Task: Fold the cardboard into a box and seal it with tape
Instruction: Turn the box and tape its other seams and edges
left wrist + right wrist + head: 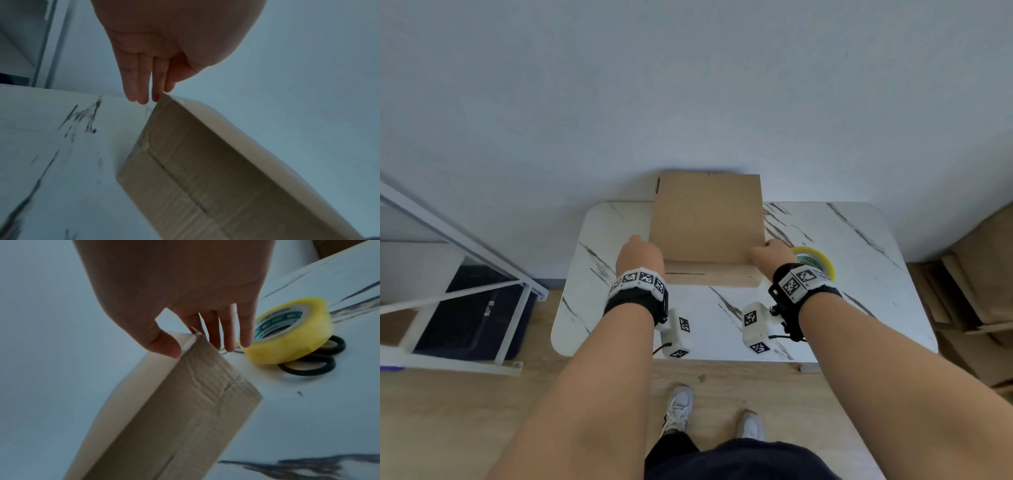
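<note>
A brown cardboard box [705,219] sits on the far middle of the marble-patterned table [859,281], its flat top up and a flap seam on the near side [205,178]. My left hand [640,255] is at the box's left corner, straight fingers [141,87] pointing down beside the edge. At the right corner my right hand [770,255] has its thumb [164,345] on the top face, while the straight fingers [228,337] hang down the right side of the box [174,402]. A yellow tape roll [813,262] lies just right of that hand.
Black-handled scissors [314,360] lie under the tape roll [287,334]. A white metal frame [448,257] and a dark bag [472,315] stand left of the table. Flat cardboard [979,274] is stacked at the right. A wall is right behind the box.
</note>
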Tool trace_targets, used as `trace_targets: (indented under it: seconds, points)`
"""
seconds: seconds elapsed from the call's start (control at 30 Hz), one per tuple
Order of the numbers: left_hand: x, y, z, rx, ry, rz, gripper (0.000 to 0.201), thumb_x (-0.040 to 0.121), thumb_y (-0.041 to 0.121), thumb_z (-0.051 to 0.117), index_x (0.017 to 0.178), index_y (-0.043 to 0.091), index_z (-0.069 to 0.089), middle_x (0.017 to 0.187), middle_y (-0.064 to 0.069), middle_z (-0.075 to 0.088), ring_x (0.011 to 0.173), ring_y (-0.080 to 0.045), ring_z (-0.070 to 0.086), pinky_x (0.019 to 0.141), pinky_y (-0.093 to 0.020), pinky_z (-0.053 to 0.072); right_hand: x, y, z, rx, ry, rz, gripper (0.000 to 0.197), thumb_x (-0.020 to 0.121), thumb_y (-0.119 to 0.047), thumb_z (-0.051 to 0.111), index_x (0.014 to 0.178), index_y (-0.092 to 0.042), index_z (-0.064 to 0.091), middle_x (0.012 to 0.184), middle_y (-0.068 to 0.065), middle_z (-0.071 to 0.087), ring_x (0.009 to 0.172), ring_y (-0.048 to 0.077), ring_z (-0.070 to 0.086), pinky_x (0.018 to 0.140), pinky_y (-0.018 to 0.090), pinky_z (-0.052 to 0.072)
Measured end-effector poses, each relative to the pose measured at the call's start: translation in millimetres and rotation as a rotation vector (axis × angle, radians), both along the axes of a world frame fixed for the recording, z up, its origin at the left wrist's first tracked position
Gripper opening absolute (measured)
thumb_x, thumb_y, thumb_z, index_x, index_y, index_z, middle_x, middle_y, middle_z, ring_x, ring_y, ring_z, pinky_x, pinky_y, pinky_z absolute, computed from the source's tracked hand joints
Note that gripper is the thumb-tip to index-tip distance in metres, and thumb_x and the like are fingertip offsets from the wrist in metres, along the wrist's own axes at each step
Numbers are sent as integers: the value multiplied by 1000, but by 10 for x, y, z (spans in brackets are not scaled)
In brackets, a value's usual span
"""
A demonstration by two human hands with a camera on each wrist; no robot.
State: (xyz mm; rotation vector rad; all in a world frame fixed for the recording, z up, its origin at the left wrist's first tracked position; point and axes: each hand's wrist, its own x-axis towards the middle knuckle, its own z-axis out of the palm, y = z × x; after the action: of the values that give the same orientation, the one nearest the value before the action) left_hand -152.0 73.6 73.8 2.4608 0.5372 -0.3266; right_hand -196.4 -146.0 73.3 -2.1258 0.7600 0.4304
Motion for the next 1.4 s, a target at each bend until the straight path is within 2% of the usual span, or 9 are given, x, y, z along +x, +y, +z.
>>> trace_targets:
  seconds: [0.13,0.27,0.47,0.7,0.83,0.97,1.1,1.3,1.4]
  points:
    - [173,6,-29,-104,25,-52,38,96,11,37,129,3,51,130,-17,55,119,-35,52,94,-37,42,187,-21,16,14,-34,-60,27,84,-23,51,103,-4,58,89,10,61,75,25,56,66,31,43]
    - [239,41,-80,-145,39,-81,7,78,4,45,75,6,51,75,-11,52,70,-26,45,52,-26,29,234,-25,18,-42,-42,-55,13,82,-15,53,89,-6,58,85,10,59,73,26,53,62,28,41]
    - [208,16,3,-164,-99,-3,36,69,9,58,104,9,49,107,-12,57,97,-34,57,82,-41,52,162,121,28,-166,-215,-83,46,76,-24,61,116,-11,43,116,9,47,100,30,55,85,44,50]
    - [280,213,61,-102,12,-53,29,77,8,55,106,5,52,107,-15,57,87,-32,59,69,-32,45,291,273,52,-132,-114,-36,50,80,-20,58,127,-11,45,122,10,55,105,32,57,79,36,46]
    - [355,340,11,-203,200,-57,13,82,18,56,80,5,55,86,-12,57,66,-25,50,60,-28,36,389,424,-35,6,-30,-99,55,86,-9,54,137,-6,33,112,11,54,95,29,52,76,34,40]
    - [564,467,-80,-266,213,-51,32,85,38,54,88,7,60,84,-10,58,66,-26,51,59,-28,35,555,582,-95,47,-42,-135,53,87,-5,49,136,-6,29,108,12,54,83,25,50,75,36,41]
    - [830,554,-130,-260,176,-68,53,91,54,44,113,9,59,101,-12,59,90,-29,53,76,-29,38,822,681,-153,20,-24,-138,54,84,-7,50,136,-8,39,132,14,47,103,32,52,81,37,44]
    - [1021,544,-157,-179,244,-158,45,99,42,39,117,5,58,111,-22,57,89,-27,48,76,-28,35,1044,698,-209,89,5,-187,60,86,-3,45,144,-11,29,104,11,55,97,32,54,85,41,48]
    - [1070,537,-411,-72,362,-249,35,100,11,36,127,-4,53,128,-20,55,102,-31,55,90,-30,43,1025,605,-225,60,12,-225,61,90,-8,42,149,-15,25,120,17,59,103,32,60,92,45,52]
